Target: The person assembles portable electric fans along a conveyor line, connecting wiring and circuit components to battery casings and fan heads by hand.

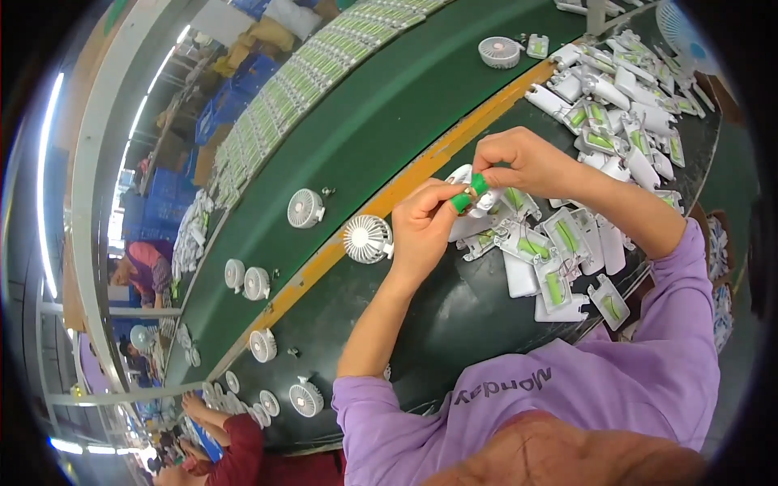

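Observation:
My left hand (424,225) and my right hand (519,160) meet above the dark workbench, thumbs and fingers pinched closed close together. Bright green wraps (461,202) cover fingertips at the pinch. Whatever small piece sits between the fingers is too hidden to name. Just beneath and behind them, a white plastic part (486,202) shows in part; I cannot tell whether it is held. A white round fan head (367,239) lies left of my left hand. Close by my right hand, white handle shells with green inserts (559,235) are spread in a loose heap.
A larger pile of white shells (624,105) fills the far right. Beyond a yellow rail (454,150) runs a green conveyor belt (389,130) carrying fan heads (305,208). Rows of green-and-white parts (308,69) line its far side. A co-worker's dark red sleeve (241,445) is at lower left.

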The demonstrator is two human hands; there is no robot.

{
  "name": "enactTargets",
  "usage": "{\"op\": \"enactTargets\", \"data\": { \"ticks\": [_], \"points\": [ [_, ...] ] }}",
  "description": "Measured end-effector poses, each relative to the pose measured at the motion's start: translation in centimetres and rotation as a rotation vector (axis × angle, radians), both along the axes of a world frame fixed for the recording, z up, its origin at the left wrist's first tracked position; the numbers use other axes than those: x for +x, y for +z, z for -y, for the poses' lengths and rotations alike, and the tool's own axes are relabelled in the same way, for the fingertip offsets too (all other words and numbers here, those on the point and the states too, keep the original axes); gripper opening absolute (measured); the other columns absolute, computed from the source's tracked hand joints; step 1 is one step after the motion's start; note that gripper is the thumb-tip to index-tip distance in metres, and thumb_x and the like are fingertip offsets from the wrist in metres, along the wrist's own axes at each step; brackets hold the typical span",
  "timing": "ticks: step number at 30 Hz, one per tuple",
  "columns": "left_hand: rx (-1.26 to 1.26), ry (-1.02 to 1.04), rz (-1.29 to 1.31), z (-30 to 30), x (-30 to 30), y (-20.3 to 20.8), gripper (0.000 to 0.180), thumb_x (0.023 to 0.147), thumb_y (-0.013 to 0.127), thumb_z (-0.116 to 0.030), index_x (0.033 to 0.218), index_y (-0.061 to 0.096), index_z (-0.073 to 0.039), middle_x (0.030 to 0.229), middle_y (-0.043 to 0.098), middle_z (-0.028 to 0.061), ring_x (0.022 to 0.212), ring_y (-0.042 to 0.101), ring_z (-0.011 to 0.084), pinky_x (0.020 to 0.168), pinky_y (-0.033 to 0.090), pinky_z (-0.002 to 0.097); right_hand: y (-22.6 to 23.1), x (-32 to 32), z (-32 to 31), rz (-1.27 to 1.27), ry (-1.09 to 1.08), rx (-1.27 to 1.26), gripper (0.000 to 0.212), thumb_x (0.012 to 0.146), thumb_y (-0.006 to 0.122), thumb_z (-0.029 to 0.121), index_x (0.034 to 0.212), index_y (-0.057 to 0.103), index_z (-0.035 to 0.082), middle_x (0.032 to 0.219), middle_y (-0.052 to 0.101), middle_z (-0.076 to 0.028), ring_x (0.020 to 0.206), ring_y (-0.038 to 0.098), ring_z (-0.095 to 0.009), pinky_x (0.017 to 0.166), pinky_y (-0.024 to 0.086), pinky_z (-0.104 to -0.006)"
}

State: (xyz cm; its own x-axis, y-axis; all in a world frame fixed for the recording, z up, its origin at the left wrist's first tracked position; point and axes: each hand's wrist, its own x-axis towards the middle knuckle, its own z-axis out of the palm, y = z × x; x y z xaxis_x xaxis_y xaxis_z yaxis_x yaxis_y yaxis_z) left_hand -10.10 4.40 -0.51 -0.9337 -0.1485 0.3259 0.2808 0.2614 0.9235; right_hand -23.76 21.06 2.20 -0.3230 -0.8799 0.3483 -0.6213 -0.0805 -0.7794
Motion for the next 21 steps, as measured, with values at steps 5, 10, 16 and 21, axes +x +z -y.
{"op": "enactTargets", "data": {
  "ticks": [5, 10, 16, 21],
  "points": [
    [0.01, 0.158, 0.176, 1.0, -1.8, 1.0, 0.013, 0.086, 0.057, -0.002, 0.095, 0.065, 0.004, 0.095, 0.064, 0.0087, 0.077, 0.059, 0.0098, 0.069, 0.047, 0.0223, -1.4, -1.8, 2.6, 0.288, -0.065, 0.066, 0.012, 0.083, 0.06, 0.014, 0.078, 0.059, 0.003, 0.068, 0.056, 0.003, 0.062, 0.049, -0.004, 0.055, 0.04, -0.0221],
    [-0.038, 0.302, -0.075, 5.0, -4.2, -1.9, 0.026, 0.084, 0.056, -0.003, 0.11, 0.058, 0.002, 0.107, 0.061, 0.0089, 0.087, 0.058, 0.0104, 0.074, 0.048, 0.0247, -2.2, -7.3, 6.8, 0.597, -0.268, -0.022, 0.021, 0.087, 0.061, 0.024, 0.088, 0.063, 0.003, 0.078, 0.061, -0.001, 0.067, 0.055, -0.005, 0.059, 0.046, -0.0224],
    [-0.75, 0.483, -0.007, 10.8, -2.6, -4.2, 0.036, 0.075, 0.058, -0.002, 0.11, 0.056, 0.002, 0.109, 0.058, 0.0181, 0.1, 0.055, 0.0354, 0.087, 0.045, 0.04, -3.5, -9.9, 7.1, 0.473, -0.355, -0.147, 0.033, 0.089, 0.056, 0.019, 0.116, 0.055, 0.0, 0.106, 0.061, -0.006, 0.096, 0.057, -0.012, 0.083, 0.045, -0.0243],
    [-1.051, 0.718, 0.225, 17.1, -2.3, -6.8, 0.03, 0.074, 0.062, -0.006, 0.102, 0.056, 0.004, 0.106, 0.056, 0.0237, 0.1, 0.054, 0.0392, 0.086, 0.044, 0.0457, -3.7, -2.3, 7.5, -0.006, 0.035, 0.125, 0.03, 0.081, 0.062, 0.014, 0.107, 0.056, 0.0, 0.101, 0.057, -0.009, 0.092, 0.056, -0.019, 0.082, 0.045, -0.0309]
  ]
}}
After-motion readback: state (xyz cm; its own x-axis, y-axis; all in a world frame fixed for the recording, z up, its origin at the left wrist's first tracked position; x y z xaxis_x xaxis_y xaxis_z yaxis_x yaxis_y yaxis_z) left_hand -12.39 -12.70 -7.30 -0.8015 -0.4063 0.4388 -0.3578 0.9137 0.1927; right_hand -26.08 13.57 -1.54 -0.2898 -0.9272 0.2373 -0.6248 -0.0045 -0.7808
